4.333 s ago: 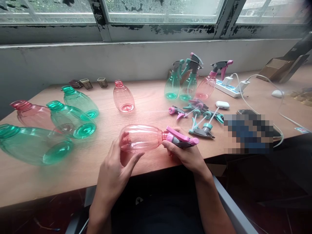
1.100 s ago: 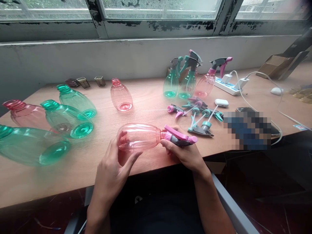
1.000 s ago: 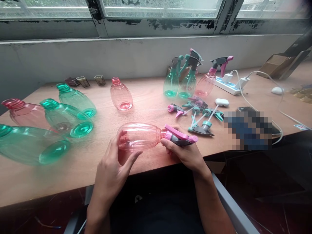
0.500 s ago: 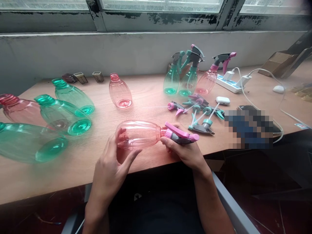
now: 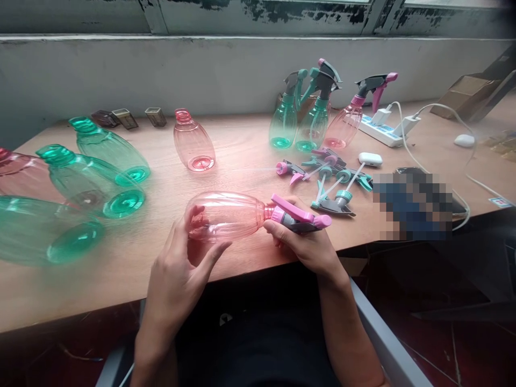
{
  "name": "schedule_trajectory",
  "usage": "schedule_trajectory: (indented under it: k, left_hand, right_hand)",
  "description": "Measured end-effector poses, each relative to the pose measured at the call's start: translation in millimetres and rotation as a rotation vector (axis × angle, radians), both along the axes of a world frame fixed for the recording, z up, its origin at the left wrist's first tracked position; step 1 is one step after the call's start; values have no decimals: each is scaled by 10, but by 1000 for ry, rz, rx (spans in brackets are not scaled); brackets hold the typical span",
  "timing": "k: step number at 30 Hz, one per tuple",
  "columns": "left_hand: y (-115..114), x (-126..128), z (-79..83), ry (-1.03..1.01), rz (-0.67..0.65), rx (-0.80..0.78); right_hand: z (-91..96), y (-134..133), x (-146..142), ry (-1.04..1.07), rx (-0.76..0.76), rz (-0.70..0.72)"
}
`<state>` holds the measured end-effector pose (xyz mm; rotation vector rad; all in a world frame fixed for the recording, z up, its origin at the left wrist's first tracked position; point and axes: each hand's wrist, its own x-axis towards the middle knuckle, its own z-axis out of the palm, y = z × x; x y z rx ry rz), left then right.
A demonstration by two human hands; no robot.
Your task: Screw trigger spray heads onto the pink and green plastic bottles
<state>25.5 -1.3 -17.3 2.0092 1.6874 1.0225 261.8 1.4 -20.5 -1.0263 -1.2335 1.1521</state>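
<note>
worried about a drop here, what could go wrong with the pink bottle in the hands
The left hand grips the pink bottle only by fingertips at its base, close to the table edge; a slip might send it to the floor. The loose trigger heads lie just beyond the right hand, so a wide wrist move could scatter them.

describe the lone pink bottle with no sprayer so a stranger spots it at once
On the wooden table, look toward the wall, just right of three small brown containers. The pink bottle there sits alone with a bare neck; green bottles cluster to its left, and the group to its right wears spray heads.
</note>
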Motion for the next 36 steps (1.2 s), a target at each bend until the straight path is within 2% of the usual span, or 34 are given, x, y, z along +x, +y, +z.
schedule_trajectory:
  k: [7,36]
  left_hand:
    - [-4,-2,3,3,-6,41]
    - [7,13,-19,-55,-25,2]
  right_hand:
    - [-14,-5,15,-22,-2,-15]
    - [6,-8,7,-65,9,-60]
